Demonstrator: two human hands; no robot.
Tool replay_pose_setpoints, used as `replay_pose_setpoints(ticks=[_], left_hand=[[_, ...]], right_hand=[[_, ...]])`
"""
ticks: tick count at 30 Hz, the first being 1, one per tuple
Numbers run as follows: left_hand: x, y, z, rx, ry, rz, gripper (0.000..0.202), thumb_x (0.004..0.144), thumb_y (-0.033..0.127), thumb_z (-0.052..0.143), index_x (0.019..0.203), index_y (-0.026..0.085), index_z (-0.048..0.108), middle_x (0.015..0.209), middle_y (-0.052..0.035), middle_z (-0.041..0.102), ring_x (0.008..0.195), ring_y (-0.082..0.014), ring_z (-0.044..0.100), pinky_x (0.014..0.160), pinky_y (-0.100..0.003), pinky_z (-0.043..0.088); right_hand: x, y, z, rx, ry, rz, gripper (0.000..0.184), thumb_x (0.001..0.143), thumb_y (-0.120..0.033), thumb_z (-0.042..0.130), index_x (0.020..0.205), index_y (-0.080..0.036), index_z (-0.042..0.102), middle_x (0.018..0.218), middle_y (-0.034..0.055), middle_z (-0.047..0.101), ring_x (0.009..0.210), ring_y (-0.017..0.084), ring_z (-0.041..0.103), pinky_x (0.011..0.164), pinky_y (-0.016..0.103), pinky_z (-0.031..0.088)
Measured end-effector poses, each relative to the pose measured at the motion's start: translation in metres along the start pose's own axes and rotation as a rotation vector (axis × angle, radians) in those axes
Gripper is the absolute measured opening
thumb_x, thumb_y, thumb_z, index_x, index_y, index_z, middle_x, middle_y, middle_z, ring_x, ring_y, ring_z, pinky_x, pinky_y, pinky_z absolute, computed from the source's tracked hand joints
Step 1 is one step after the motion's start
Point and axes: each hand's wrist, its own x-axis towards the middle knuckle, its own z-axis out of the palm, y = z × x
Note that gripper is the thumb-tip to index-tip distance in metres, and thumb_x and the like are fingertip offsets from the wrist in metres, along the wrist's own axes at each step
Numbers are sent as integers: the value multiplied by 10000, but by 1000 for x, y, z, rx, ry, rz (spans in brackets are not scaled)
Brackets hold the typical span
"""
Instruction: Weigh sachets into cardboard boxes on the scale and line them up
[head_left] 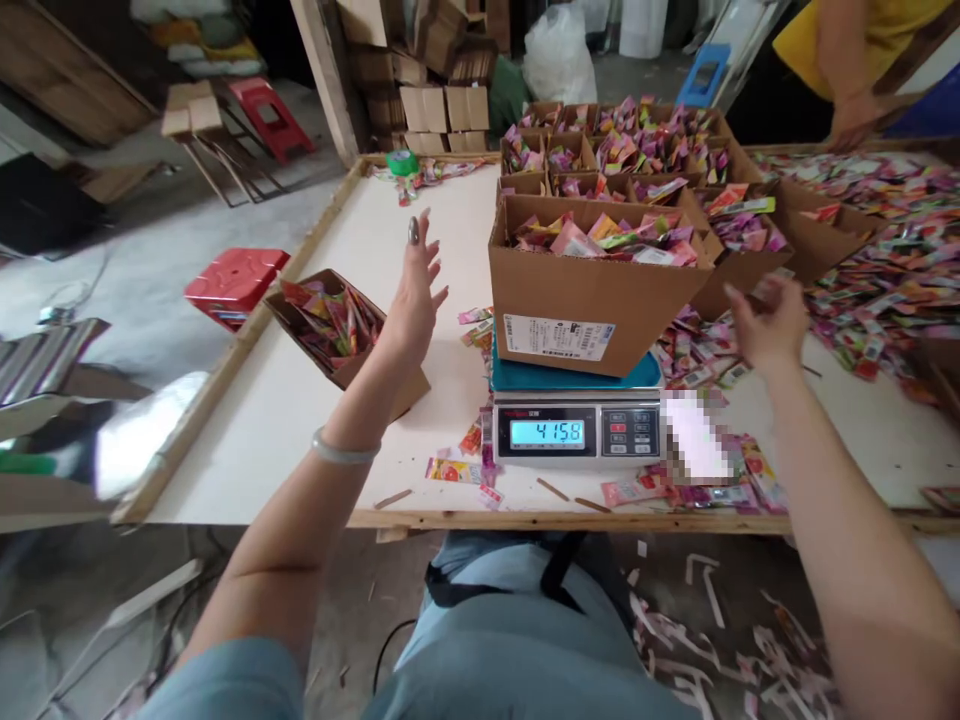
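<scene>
A cardboard box filled with small candy-like packets sits on the blue platform of a digital scale, whose display is lit. My left hand is raised to the left of that box, fingers stretched and spread, holding nothing. Behind my left wrist, a smaller cardboard box of packets stands tilted on the table. To the right of the scale is my right hand, over loose packets, with thumb and fingers apart and nothing visible in them. Neither hand touches the box on the scale.
More filled boxes stand in rows behind the scale. A large heap of packets covers the table's right side. Green tape lies at the back. Another person's hand is at the far right. Red stools stand left of the table.
</scene>
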Motion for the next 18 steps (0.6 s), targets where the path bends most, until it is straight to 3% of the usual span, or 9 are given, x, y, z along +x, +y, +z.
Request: replay_pose_setpoints(ticks=[3, 6, 8, 11, 15, 18], left_hand=[[-5, -13, 12, -28, -7, -43, 905, 859, 899, 410, 1622, 415, 360, 1686, -107, 392, 1597, -384, 309, 1270, -628, 281], [-13, -16, 24, -40, -8, -65, 890, 877, 886, 401, 1626, 408, 351, 1689, -116, 389, 1599, -374, 312, 1267, -632, 292], [-19, -12, 26, -36, -2, -52, 881, 888, 877, 392, 1629, 405, 344, 1702, -116, 371, 1612, -361, 288, 1275, -626, 286], [-28, 0, 20, -24, 5, -4, 848, 913, 857, 368, 1632, 407, 335, 1739, -93, 310, 1630, -337, 248, 1288, -606, 283], [-34, 10, 5, 11, 23, 55, 840, 916, 854, 362, 1623, 401, 352, 1763, -76, 257, 1634, -333, 239, 1286, -592, 305], [-36, 11, -4, 23, 26, 74, 819, 930, 840, 355, 1621, 400, 353, 1760, -81, 265, 1631, -332, 248, 1281, -596, 315]], right_hand=[[29, -68, -35, 310, 87, -35, 541, 870, -719, 652, 1193, -293, 565, 1027, 69, 722, 926, 254, 707, 833, 458, 561], [53, -142, -55, 480, -71, -157, 493, 810, -623, 785, 1068, -246, 600, 835, 29, 700, 682, 161, 641, 692, 355, 528], [65, -182, -58, 366, -273, -271, 464, 824, -585, 787, 1070, -224, 630, 825, 27, 704, 671, 143, 617, 681, 326, 504], [80, -224, -50, 55, -531, -404, 485, 791, -588, 801, 1048, -193, 683, 785, 30, 703, 680, 168, 622, 657, 317, 468], [86, -255, -22, -239, -664, -516, 508, 765, -671, 775, 955, -202, 729, 854, 61, 732, 706, 185, 629, 619, 296, 420], [85, -268, -5, -365, -802, -551, 385, 782, -585, 773, 863, -211, 743, 880, 63, 746, 724, 182, 630, 618, 285, 403]])
